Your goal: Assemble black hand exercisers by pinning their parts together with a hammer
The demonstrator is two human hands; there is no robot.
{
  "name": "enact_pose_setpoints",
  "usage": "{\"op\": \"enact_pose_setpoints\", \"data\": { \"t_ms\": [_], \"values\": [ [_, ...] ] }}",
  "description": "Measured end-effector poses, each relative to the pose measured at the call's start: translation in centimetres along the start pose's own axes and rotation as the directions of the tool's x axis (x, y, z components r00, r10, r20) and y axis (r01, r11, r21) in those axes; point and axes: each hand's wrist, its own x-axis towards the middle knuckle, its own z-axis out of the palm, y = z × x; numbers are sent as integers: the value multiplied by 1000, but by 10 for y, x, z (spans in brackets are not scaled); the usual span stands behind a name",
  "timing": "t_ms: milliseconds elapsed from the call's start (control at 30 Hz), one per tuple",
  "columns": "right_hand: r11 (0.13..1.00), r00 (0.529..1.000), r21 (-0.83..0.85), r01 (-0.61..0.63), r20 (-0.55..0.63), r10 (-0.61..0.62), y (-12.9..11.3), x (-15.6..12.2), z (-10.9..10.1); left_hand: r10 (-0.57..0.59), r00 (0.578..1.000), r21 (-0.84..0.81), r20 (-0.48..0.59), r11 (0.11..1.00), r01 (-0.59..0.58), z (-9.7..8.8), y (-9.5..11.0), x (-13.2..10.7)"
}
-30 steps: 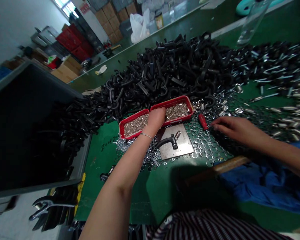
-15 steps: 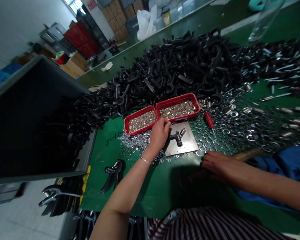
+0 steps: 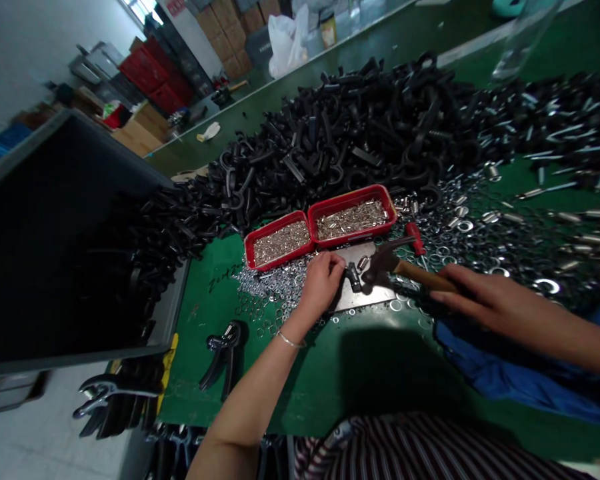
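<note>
Hammer (image 3: pixel 405 268) gripped in right hand (image 3: pixel 485 301), left hand (image 3: pixel 323 283) steadying black part (image 3: pixel 351 275).

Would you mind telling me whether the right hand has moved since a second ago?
Yes. The right hand now grips a wooden-handled hammer whose head is over the metal plate; earlier it lay empty on the washers right of that plate.

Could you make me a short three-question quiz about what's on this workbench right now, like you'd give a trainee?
1. True or false: the right hand holds a hammer.
2. What colour are the two trays of small metal pieces?
3. The left hand rests at: A) the black part on the metal plate, B) the blue cloth.

Key: 1 true; 2 red; 3 A.
</note>
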Motion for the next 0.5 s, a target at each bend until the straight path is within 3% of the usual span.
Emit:
{"op": "enact_pose_setpoints", "data": {
  "t_ms": [67,167,367,500],
  "values": [
    [984,997,160,-75,4,75,0,7,-7,-53,999,-29,4,998,53,10,-3,-7],
    [959,998,278,-61,-12,67,-4,17,-11,-104,995,-20,-6,994,104,20,-7,-4],
    [956,998,291,-33,-39,46,-8,20,-10,-129,991,38,-32,991,130,23,-6,-1],
    [994,995,112,1,-103,11,-12,21,-13,-25,1000,191,-3,981,25,22,-1,-1]
  ]
}}
